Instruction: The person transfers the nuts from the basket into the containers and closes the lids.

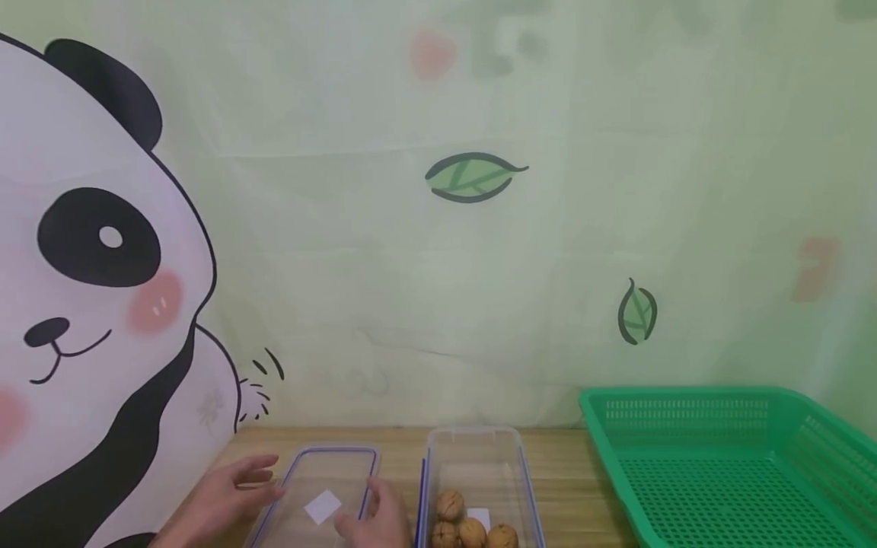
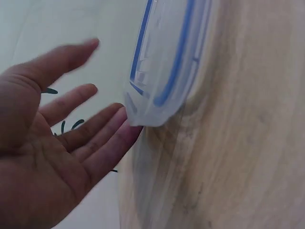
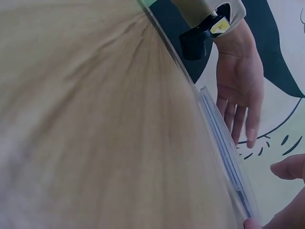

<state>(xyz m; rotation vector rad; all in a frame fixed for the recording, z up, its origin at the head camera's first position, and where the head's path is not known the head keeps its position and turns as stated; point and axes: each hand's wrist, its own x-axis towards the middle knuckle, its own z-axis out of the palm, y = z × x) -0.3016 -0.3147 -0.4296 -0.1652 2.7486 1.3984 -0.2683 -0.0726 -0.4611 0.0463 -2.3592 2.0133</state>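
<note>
A clear plastic lid (image 1: 349,476) with a blue seal lies on the wooden table, a white square label (image 1: 323,507) near its middle. At its left side is my left hand (image 1: 229,495), fingers extended and spread; in the left wrist view the lower fingertips meet a corner of the lid (image 2: 176,62). My right hand (image 1: 380,521) is at the lid's right edge, thumb and fingers apart. In the right wrist view one fingertip (image 3: 251,223) touches the lid's edge. To the right stands a clear container (image 1: 483,445) holding several walnuts (image 1: 473,531).
A large green plastic basket (image 1: 610,472) occupies the right side of the table (image 1: 569,487). Behind everything hangs a pale green cloth (image 1: 329,228) printed with a panda and leaves. A camera (image 3: 195,43) sits on the left wrist.
</note>
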